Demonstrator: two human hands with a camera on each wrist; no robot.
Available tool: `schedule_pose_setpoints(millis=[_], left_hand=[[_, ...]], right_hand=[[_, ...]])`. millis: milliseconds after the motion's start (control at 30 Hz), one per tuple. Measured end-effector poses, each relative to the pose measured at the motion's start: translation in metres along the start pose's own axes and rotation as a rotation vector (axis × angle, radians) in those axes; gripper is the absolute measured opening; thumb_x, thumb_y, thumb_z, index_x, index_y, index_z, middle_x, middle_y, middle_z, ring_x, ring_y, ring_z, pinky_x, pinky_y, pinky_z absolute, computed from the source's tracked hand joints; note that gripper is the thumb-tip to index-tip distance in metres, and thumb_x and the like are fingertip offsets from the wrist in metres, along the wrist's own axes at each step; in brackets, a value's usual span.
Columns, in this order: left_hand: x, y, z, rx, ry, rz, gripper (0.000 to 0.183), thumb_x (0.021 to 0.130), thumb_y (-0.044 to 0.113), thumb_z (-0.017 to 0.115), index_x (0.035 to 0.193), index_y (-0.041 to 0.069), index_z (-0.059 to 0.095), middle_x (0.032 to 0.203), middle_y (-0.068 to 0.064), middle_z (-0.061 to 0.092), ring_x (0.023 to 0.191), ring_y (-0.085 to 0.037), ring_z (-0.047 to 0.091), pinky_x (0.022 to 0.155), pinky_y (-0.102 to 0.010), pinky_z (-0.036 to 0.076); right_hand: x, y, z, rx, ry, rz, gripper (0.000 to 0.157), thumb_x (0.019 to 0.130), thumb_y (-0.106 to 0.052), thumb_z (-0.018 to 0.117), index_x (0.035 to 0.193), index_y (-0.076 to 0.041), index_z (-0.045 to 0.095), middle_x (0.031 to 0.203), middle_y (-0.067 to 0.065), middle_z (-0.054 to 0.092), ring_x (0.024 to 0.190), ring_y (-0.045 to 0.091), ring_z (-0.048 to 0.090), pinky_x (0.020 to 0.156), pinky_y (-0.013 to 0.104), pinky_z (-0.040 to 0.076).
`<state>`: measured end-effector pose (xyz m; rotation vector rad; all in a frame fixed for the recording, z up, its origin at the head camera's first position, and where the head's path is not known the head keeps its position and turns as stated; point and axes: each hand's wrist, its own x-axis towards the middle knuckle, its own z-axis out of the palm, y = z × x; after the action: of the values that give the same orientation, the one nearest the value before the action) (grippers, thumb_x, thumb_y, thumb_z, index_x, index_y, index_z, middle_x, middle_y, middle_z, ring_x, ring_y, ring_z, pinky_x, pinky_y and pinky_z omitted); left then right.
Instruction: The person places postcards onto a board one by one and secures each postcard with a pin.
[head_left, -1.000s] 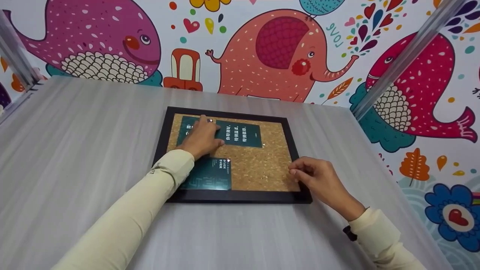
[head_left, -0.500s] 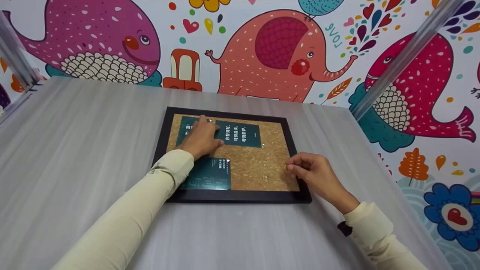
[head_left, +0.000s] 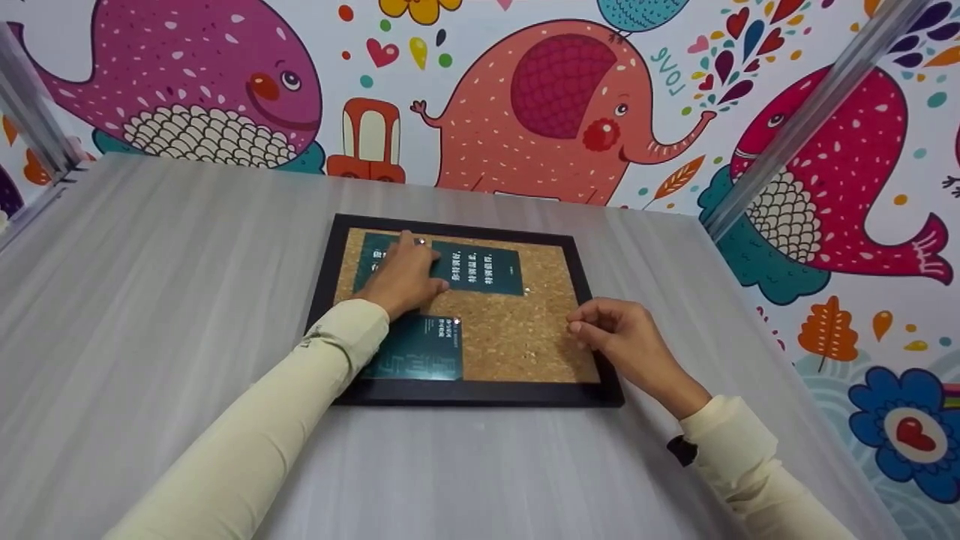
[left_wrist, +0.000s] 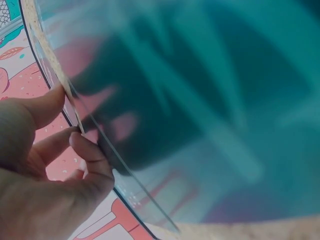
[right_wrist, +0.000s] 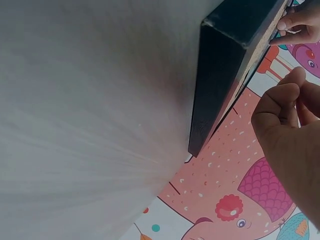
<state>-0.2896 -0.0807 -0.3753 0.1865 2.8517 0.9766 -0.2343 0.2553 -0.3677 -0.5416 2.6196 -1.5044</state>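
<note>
A corkboard [head_left: 517, 326] in a black frame [head_left: 480, 394] lies on the table with several dark green cards. My left hand [head_left: 401, 277] rests over the upper left card [head_left: 366, 274], fingertips near its top edge beside a pushpin [head_left: 421, 241]. In the left wrist view, thumb and fingers are at a translucent-looking green card [left_wrist: 165, 100]. A printed card [head_left: 480, 277] sits to its right, another card [head_left: 420, 349] below. My right hand [head_left: 630, 337] is over the frame's right side, thumb and forefinger tips together; I cannot tell whether they hold something small.
Small pins show on the cork, one pin [head_left: 526, 290] by the printed card's corner and another pin [head_left: 457, 321] on the lower card. A grey wood-grain table [head_left: 187, 262] surrounds the board. Behind it stands a wall [head_left: 480, 67] with cartoon animals.
My right hand has moved slightly left and away from me, further over the board's right side, fingertips still together. The left hand and cards have stayed in place.
</note>
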Motion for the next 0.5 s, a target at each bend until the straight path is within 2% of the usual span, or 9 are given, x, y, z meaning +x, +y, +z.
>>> schedule_pose_setpoints(millis=[367,500], left_hand=[[0.0011,-0.0005,0.0005,0.033,0.007,0.009,0.059,0.107,0.025,0.076,0.157,0.000,0.058,0.152,-0.028,0.044,0.138,-0.040,0.050,0.118,-0.059,0.046],[0.0007,-0.0002,0.0000,0.026,0.005,0.003,0.060,0.107,0.025,0.077,0.158,0.000,0.058,0.154,-0.028,0.043,0.138,-0.040,0.050,0.119,-0.059,0.046]], right_hand=[[0.0037,-0.0012,0.0033,0.063,0.021,0.061,0.008,0.104,0.001,0.073,0.107,0.009,0.076,0.094,0.018,0.077,0.080,0.016,0.069,0.074,0.027,0.061],[0.0046,0.0004,0.0028,0.055,0.026,0.066,0.011,0.105,0.000,0.073,0.108,0.011,0.075,0.096,0.020,0.077,0.080,0.016,0.069,0.074,0.026,0.061]])
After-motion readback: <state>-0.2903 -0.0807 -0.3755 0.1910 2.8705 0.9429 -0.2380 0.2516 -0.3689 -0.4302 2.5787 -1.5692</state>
